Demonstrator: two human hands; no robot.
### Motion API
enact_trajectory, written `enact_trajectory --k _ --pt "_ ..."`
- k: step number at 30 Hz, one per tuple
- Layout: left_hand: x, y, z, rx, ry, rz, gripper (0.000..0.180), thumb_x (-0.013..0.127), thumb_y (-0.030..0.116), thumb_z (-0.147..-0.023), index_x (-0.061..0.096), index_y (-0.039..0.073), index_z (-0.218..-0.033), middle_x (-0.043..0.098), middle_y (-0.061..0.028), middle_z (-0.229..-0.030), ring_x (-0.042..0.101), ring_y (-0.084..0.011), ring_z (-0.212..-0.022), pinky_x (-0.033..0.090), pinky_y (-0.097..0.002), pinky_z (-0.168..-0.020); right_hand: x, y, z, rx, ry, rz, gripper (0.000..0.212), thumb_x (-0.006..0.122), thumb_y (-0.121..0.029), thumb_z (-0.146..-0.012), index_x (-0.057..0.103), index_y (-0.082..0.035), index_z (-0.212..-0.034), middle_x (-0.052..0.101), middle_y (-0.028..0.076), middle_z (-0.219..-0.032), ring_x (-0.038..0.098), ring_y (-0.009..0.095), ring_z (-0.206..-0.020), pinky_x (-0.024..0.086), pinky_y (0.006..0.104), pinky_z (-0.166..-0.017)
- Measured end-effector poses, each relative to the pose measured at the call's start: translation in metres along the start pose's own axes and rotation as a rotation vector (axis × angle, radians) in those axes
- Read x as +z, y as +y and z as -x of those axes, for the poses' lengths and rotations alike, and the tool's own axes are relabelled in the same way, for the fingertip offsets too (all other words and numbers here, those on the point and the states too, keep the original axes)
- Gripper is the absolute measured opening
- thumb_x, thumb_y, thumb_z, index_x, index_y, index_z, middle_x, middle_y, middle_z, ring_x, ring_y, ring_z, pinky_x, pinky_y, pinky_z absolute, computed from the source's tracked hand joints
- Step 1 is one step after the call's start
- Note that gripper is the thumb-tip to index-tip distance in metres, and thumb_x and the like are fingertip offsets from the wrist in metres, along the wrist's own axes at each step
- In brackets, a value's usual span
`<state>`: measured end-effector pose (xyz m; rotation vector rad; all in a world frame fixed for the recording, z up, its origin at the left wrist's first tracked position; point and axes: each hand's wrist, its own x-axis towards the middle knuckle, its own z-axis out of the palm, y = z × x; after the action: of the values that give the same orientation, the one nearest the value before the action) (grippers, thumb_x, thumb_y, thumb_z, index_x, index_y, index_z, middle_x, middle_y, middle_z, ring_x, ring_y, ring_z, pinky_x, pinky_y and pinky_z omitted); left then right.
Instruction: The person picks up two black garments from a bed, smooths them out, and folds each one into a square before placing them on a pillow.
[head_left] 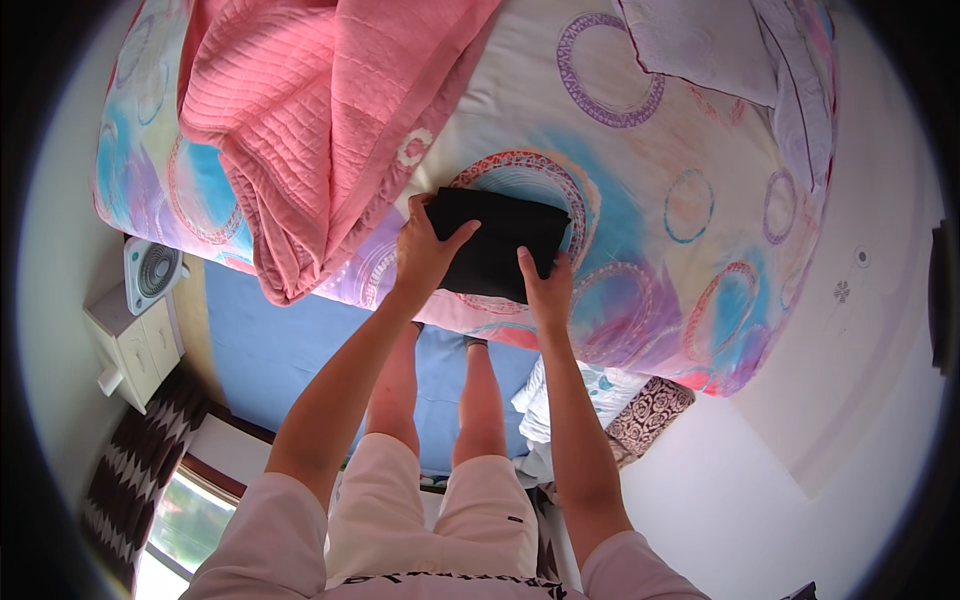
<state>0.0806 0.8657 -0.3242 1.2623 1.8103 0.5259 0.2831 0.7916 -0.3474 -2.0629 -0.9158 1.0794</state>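
Observation:
A black folded cloth (pixel 500 243), flat and roughly rectangular, lies on the patterned bedsheet (pixel 640 215) near the bed's front edge. Its exact kind of garment cannot be made out. At its left end, my left hand (pixel 428 250) grips the edge, thumb on top and fingers around the side and beneath. My right hand (pixel 547 288) holds the lower right corner, thumb on the upper face and the other fingers partly hidden behind it.
A pink quilted blanket (pixel 290 120) is heaped at the bed's left, hanging over its edge. Pale pillows (pixel 700 45) lie at the far right. Beside the bed are a blue floor covering (pixel 270 340), a white cabinet (pixel 140 345) with a fan (pixel 155 272), and more pillows (pixel 650 415).

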Motion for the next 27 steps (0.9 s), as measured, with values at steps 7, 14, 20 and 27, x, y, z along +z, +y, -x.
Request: enact_trajectory --k 7,14,20,27 --pt "-0.021 -0.007 -0.011 -0.175 -0.443 0.504 0.072 0.09 0.033 -0.081 0.057 -0.002 -0.135 0.07 -0.0145 -0.117 0.068 -0.0253 -0.107 0.054 -0.0363 -0.095 0.008 -0.006 0.001 -0.068 0.044 -0.183 0.051 0.072 -0.037 -0.098 0.06 0.006 -0.123 0.072 0.023 -0.106 0.07 0.034 -0.093 0.053 0.0417 -0.083" --pt "0.028 0.03 0.024 -0.213 -0.447 0.502 0.074 0.09 0.026 -0.082 0.052 0.004 -0.141 0.064 -0.0096 -0.125 0.06 -0.0184 -0.116 0.049 -0.0309 -0.1 -0.08 -0.003 -0.001 -0.13 0.125 -0.2 0.023 0.067 -0.022 -0.102 0.059 -0.002 -0.111 0.065 0.012 -0.087 0.054 0.027 -0.073 0.047 0.0353 -0.071" --pt "0.102 0.089 0.034 -0.033 -0.567 0.408 0.07 0.089 0.024 -0.083 0.051 0.002 -0.138 0.064 -0.0078 -0.112 0.063 -0.0155 -0.107 0.052 -0.0304 -0.092 -0.165 0.036 0.004 -0.081 0.307 -0.058 0.022 0.066 -0.02 -0.102 0.056 -0.001 -0.109 0.063 0.014 -0.084 0.059 0.025 -0.074 0.047 0.0362 -0.069" --pt "0.163 0.111 0.024 0.346 -0.252 0.033 0.059 0.089 0.027 -0.081 0.059 0.001 -0.126 0.066 -0.0188 -0.113 0.064 -0.0344 -0.105 0.051 -0.0419 -0.094 -0.198 0.078 -0.007 0.056 0.28 -0.052 0.022 0.065 -0.016 -0.1 0.056 -0.001 -0.113 0.066 0.016 -0.093 0.064 0.032 -0.083 0.05 0.0404 -0.076"
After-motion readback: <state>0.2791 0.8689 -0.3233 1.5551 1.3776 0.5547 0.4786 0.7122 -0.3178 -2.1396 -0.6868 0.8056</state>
